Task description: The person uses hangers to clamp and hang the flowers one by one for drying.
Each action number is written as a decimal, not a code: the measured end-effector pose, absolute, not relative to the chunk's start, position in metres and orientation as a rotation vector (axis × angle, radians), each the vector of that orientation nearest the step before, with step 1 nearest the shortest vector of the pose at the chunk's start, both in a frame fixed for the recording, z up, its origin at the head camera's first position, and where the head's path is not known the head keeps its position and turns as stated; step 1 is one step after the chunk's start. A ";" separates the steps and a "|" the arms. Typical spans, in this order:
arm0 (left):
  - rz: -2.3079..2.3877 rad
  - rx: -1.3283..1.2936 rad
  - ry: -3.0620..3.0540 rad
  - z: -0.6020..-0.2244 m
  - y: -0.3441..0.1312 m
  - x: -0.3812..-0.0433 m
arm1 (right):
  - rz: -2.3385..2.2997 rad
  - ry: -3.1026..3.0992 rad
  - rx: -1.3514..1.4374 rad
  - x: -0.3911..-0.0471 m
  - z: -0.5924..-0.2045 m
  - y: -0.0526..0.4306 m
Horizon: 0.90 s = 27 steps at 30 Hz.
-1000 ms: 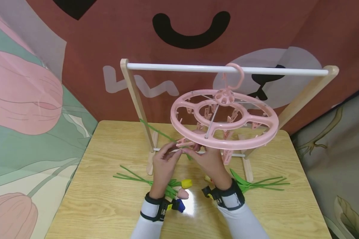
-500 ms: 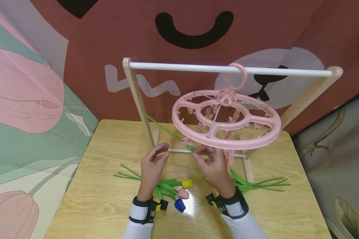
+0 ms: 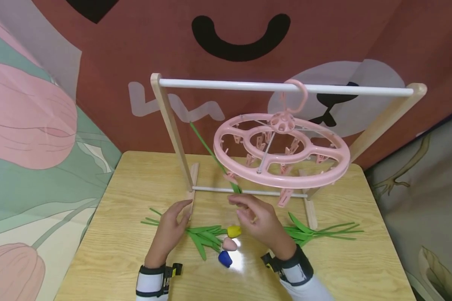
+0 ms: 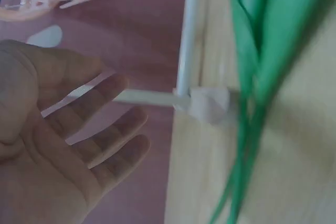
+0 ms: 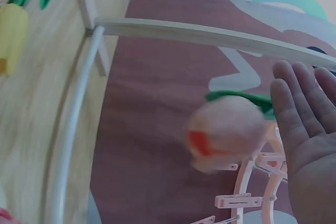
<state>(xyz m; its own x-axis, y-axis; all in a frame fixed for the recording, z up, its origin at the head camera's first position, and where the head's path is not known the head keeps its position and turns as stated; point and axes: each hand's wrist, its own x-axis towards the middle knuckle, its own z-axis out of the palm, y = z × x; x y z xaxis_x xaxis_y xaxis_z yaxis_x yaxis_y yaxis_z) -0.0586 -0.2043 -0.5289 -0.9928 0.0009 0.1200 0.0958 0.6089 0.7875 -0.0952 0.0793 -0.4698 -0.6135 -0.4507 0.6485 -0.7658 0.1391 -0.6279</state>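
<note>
Right wrist view: right hand (image 5: 313, 142) loosely unfurled, seemingly just apart from the blurred pink flower (image 5: 231, 129).

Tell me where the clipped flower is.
In the head view, the clipped flower hangs at the left side of the pink hanger, next to the right hand.

It looks like a small staged indoor booth. A smile-printed brick-red fabric-like backdrop (image 3: 248, 69), a green-and-pink tulip-patterned sheet (image 3: 30, 125) and a greyish leaf-printed sheet (image 3: 425, 209) stand around three sides of a pale wood-grain table (image 3: 109, 251).
</note>
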 end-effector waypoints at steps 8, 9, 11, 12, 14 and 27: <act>-1.114 -0.058 -2.883 -0.549 -0.224 -0.047 | 1.193 -2.319 1.231 -0.089 -0.483 0.079; -1.071 -0.074 -2.896 -0.553 -0.226 -0.046 | 1.113 -2.350 1.229 -0.088 -0.484 0.079; -0.986 -0.112 -2.907 -0.559 -0.228 -0.045 | 0.939 -2.384 1.239 -0.087 -0.484 0.078; -0.941 -0.125 -2.913 -0.562 -0.229 -0.045 | 0.851 -2.389 1.245 -0.086 -0.485 0.078; -0.842 -0.151 -2.918 -0.567 -0.230 -0.045 | 0.690 -2.386 1.255 -0.086 -0.485 0.076; -0.489 -0.339 -2.814 -0.585 -0.237 -0.044 | 0.401 -2.444 1.298 -0.077 -0.487 0.065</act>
<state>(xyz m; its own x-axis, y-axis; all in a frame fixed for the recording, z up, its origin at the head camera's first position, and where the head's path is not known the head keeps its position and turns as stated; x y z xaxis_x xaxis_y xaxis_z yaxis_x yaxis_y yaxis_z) -0.0445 -0.2372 -0.5855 -0.9379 0.1818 0.2955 0.2709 0.9159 0.2963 -0.0774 0.0648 -0.4870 -0.5228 -0.7389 0.4250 -0.8360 0.5419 -0.0863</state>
